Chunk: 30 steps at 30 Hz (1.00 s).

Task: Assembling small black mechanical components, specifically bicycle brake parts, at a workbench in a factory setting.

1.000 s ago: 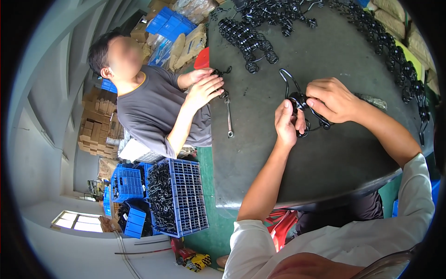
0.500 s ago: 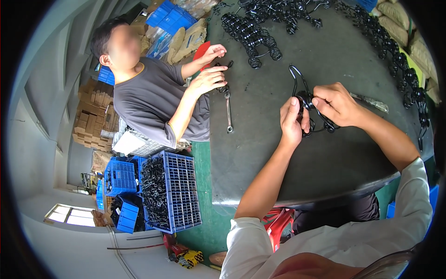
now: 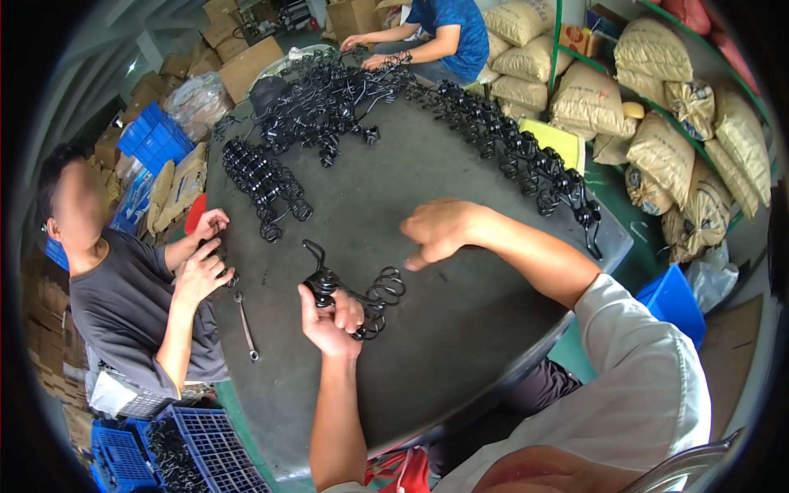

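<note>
While the black coiled wire part (image 3: 353, 296) is gripped at its clamp end by the left hand (image 3: 329, 316), its coils are seen stretching rightward over the dark round table (image 3: 427, 361), long axis roughly left to right. The right hand (image 3: 440, 230) is held loosely curled and empty, above and right of the coils, so the left hand is nearer

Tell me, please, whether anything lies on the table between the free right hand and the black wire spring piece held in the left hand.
Nothing visible does. The right hand hovers over bare dark table, and the wire spring piece gripped by the left hand lies just below and to its left, with only open tabletop between them.
</note>
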Each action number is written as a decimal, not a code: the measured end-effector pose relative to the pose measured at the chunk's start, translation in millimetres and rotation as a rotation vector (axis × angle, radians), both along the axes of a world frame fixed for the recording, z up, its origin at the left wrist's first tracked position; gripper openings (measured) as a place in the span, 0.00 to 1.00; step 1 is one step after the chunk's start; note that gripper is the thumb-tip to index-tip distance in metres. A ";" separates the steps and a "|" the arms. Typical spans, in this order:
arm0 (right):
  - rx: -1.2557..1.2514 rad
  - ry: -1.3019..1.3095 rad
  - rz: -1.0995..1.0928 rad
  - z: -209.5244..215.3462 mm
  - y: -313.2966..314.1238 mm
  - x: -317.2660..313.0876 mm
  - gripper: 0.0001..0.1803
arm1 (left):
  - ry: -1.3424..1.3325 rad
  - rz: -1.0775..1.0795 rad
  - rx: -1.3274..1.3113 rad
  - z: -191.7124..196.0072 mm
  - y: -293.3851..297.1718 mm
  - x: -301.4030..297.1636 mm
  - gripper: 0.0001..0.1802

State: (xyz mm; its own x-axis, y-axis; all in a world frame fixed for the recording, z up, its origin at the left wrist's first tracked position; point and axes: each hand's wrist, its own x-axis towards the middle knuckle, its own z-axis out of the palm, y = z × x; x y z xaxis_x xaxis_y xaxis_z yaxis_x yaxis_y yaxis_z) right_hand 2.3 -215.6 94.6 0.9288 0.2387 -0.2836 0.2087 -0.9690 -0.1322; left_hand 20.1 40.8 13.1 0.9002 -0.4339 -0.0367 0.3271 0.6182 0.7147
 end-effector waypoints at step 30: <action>1.082 -0.190 0.196 -44.0 -23.3 19.1 0.12 | 0.059 -0.239 -0.134 -12.3 -5.6 -3.0 0.33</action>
